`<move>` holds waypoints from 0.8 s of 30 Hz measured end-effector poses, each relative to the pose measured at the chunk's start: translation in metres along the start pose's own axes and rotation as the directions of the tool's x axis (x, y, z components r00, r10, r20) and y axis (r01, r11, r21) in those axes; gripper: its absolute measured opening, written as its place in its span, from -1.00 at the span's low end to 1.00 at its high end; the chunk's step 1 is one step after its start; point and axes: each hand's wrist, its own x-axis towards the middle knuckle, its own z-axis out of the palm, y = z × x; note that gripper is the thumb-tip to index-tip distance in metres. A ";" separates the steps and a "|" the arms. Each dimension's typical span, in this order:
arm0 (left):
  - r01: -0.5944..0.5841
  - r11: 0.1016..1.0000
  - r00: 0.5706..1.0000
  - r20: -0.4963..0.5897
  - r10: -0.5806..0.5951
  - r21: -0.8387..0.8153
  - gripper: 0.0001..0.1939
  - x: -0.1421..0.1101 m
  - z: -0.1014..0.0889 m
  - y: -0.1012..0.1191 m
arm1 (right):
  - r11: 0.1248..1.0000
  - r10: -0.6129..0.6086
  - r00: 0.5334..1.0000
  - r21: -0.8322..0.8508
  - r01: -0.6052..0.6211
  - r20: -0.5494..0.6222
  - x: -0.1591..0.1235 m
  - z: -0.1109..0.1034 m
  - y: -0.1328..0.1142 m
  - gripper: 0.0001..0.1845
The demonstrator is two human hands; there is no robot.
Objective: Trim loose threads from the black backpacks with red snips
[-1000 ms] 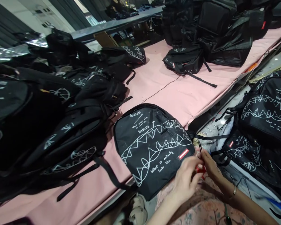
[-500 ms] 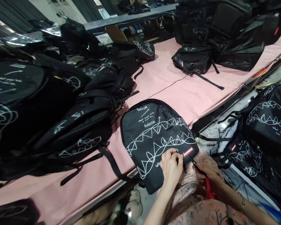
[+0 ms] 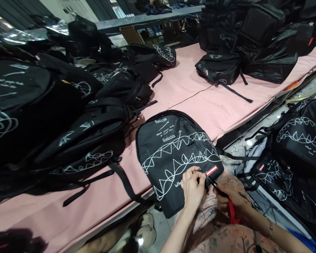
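Observation:
A black backpack (image 3: pixel 171 151) with white zigzag print and a small red label (image 3: pixel 212 170) lies flat at the near edge of the pink table (image 3: pixel 200 102). My left hand (image 3: pixel 192 186) rests on its lower part, fingers pinched together on the fabric just left of the label. My right hand (image 3: pixel 231 196) is closed round a red-handled cutting tool (image 3: pixel 221 195), whose dark tip touches the backpack right by the left fingertips, below the label.
A heap of black backpacks (image 3: pixel 68 119) fills the left of the table. One more backpack (image 3: pixel 218 70) and black bags lie at the far side. Several printed backpacks (image 3: pixel 297 147) are piled on the floor at right, past the table edge.
One second ago both hands met off the backpack's right edge with the tool upright. They then moved onto the backpack by the label. In the last half second they barely shifted.

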 end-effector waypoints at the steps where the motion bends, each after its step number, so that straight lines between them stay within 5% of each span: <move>1: -0.005 1.000 1.000 -0.003 0.005 -0.002 -0.79 0.000 0.000 0.000 | 1.000 0.003 1.000 0.004 -0.003 0.001 -0.001 0.002 -0.001 -0.60; 24: -0.017 1.000 1.000 -0.024 0.017 0.008 -0.78 -0.003 -0.001 0.002 | 0.995 0.013 1.000 0.100 -0.015 0.023 0.008 0.014 -0.004 -0.59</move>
